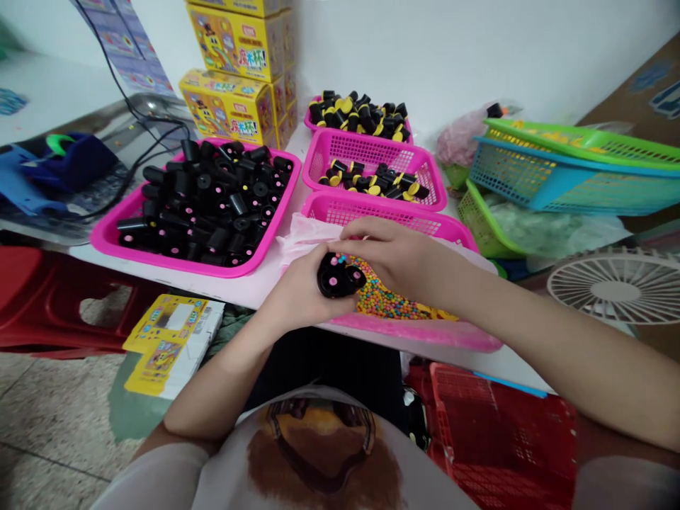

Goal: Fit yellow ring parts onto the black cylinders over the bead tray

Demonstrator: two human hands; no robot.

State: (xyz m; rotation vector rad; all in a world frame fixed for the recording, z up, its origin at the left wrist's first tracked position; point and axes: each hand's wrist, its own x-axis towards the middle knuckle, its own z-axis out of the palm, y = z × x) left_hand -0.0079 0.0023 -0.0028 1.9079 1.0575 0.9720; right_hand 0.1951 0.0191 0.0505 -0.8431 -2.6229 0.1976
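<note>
My left hand (308, 290) is wrapped around at least two small black plastic cups (333, 280), held over the front pink basket (478, 340). Pink dots show in the cups' ends. Small multicoloured beads (390, 303) fill part of that basket, with pink and blue ones right against the cups. My right hand (404, 258) arches over the beads, its fingers curled in close to the cups. Its fingertips are hidden, so what they hold cannot be made out. Yellow pieces (438, 314) lie among the beads at the right.
On the left stands a pink tray (175, 261) heaped with black cups. Behind the beads, a pink basket (438, 185) holds black cups with yellow lids. Yellow boxes (228, 106) are stacked at the back. Blue and green baskets (552, 177) and a fan (616, 290) are on the right.
</note>
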